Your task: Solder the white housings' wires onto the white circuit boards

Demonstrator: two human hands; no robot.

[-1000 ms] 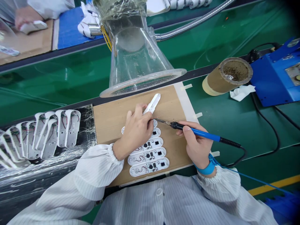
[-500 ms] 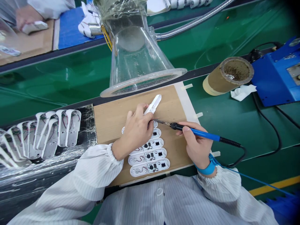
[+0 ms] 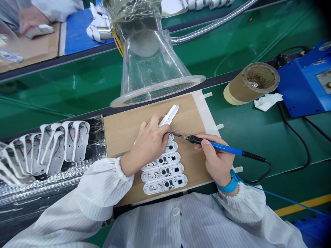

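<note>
My left hand (image 3: pixel 152 139) is closed around a narrow white plastic housing (image 3: pixel 170 114), whose far end sticks out past the fingers; the rest is hidden under the hand. In my right hand (image 3: pixel 218 160) is a soldering iron (image 3: pixel 224 147) with a blue handle, held like a pen. Its tip points left and reaches the thumb side of my left hand; whether it touches anything there I cannot make out. Below the left hand, several white oval housings with circuit boards (image 3: pixel 165 184) lie in a column on the cardboard (image 3: pixel 124 124), the upper ones partly covered.
A clear fume hood (image 3: pixel 155 69) hangs just beyond the cardboard. Several white shells with wires (image 3: pixel 81 141) stand at left on black wrapping. To the right are a brown cup (image 3: pixel 240 86), a crumpled tissue (image 3: pixel 269 101) and a blue soldering station (image 3: pixel 302 82). Across the bench, another person's hand (image 3: pixel 33 20) holds a white part.
My left wrist and sleeve have shifted slightly left and down, while the fingers keep their place on the housing. The right hand and soldering iron look unchanged.
</note>
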